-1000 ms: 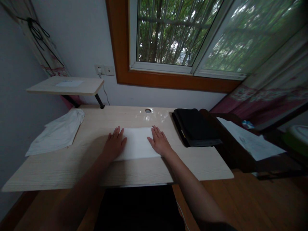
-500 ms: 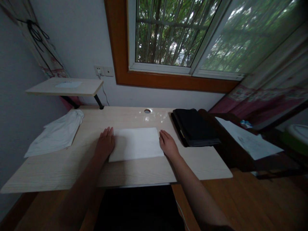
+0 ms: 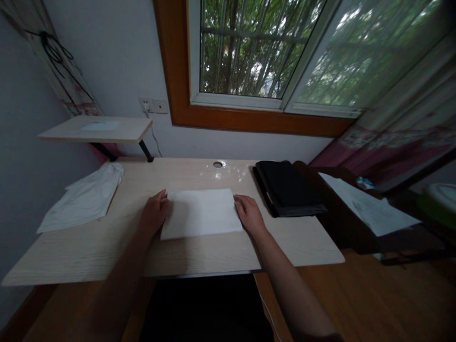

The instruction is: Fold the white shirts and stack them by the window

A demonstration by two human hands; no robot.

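Observation:
A flat white rectangle (image 3: 203,213), seemingly folded cloth, lies on the light wooden desk (image 3: 217,256) in front of me. My left hand (image 3: 155,211) rests at its left edge, fingers slightly bent and apart, the tips close to the edge. At the opposite edge is my right hand (image 3: 249,213), its fingertips touching the upper right side near the corner. Neither hand has closed round the white piece, which stays flat on the desk. The undersides of both hands are hidden.
Crumpled white cloth (image 3: 83,197) lies at the desk's left, below a small raised shelf (image 3: 71,128). A black folder-like stack (image 3: 290,187) sits at the right. Beyond it, a white sheet (image 3: 366,204) rests on a dark surface. A cable hole (image 3: 218,165) is near the back edge.
The fingers of both hands have bent more at the sides of the white rectangle. My right fingertips have moved slightly left onto its edge. The white piece has barely shifted.

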